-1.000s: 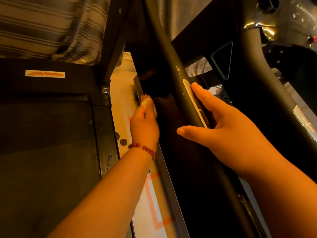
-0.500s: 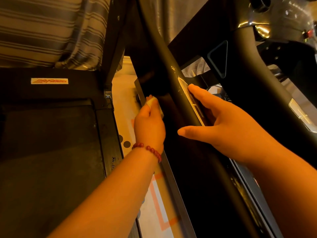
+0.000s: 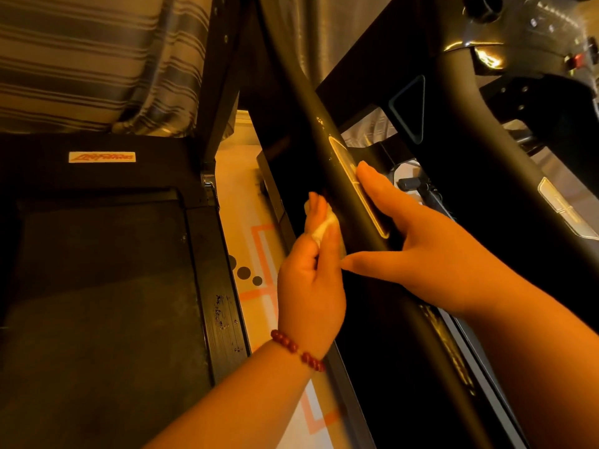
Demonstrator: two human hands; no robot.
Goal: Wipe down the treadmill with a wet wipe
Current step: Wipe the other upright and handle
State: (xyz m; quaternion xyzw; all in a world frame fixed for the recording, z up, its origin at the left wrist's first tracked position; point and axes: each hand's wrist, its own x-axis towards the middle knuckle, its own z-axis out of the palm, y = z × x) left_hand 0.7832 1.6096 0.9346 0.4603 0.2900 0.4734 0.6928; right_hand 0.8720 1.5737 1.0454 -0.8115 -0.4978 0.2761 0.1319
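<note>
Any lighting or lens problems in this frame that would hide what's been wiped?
Head view: heavy orange cast; the panel beside the wipe is crushed to black, hiding any residue; glare on the console, top right; the wide lens bows the handrail; left hand and right hand look sharp.

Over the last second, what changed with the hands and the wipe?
The left hand, still pinching the wet wipe, drew it down the treadmill's dark panel toward the camera, ending beside the thumb of the right hand. That hand stayed resting on the handrail, fingers along its metal plate.
</note>
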